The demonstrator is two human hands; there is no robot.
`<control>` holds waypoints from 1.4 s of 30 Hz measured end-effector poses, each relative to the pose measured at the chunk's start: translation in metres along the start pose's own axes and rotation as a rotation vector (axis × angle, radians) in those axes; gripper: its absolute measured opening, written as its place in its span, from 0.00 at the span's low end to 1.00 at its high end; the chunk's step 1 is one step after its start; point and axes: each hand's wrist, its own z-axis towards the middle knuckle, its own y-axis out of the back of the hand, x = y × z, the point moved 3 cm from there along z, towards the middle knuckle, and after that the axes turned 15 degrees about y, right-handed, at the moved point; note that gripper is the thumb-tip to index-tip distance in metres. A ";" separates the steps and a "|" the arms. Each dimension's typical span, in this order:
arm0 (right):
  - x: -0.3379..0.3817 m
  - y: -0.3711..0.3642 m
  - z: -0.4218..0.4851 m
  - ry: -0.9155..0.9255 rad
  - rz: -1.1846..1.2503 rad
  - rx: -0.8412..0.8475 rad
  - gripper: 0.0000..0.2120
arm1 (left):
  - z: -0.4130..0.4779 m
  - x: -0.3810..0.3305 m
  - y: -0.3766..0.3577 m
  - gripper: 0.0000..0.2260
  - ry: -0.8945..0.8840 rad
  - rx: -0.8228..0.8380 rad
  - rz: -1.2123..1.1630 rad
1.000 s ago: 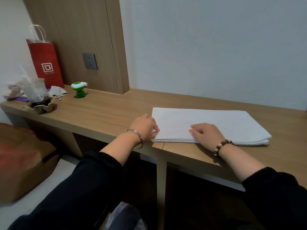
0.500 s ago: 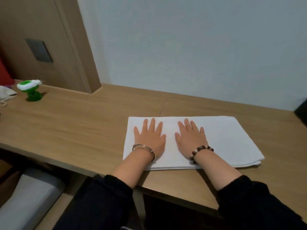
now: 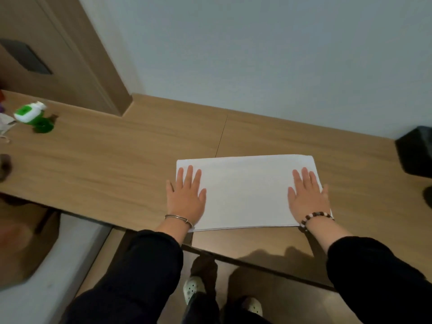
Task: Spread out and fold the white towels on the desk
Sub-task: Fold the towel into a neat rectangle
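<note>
White towel (image 3: 245, 192) lies flat as a folded rectangle, long side left to right, near the front edge of the bench (image 3: 117, 160), just right of the seam in the wood. Layers show along the front edge; how many, cannot tell.

Left hand (image 3: 185, 197) is flat on the towel's left end with fingers spread, and the outer finger is off the cloth on the wood. Right hand (image 3: 307, 198) is flat on the right end in the same way, with its outer finger past the edge. Both press, neither pinches anything.

Handling, judged: soft, light and limp, no stiffness, and likely to slide on the smooth wood. Best taken at the corners of a short end, pinching through all layers so the stack doesn't split.

Farther out: green-and-white bottle (image 3: 32, 115) at far left of the bench, blurred. Black object (image 3: 415, 153) at the right edge, unclear what it is.
</note>
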 end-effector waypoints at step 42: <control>0.370 0.114 0.093 0.899 -0.283 0.410 0.05 | -0.015 0.285 0.098 0.05 0.437 0.202 0.038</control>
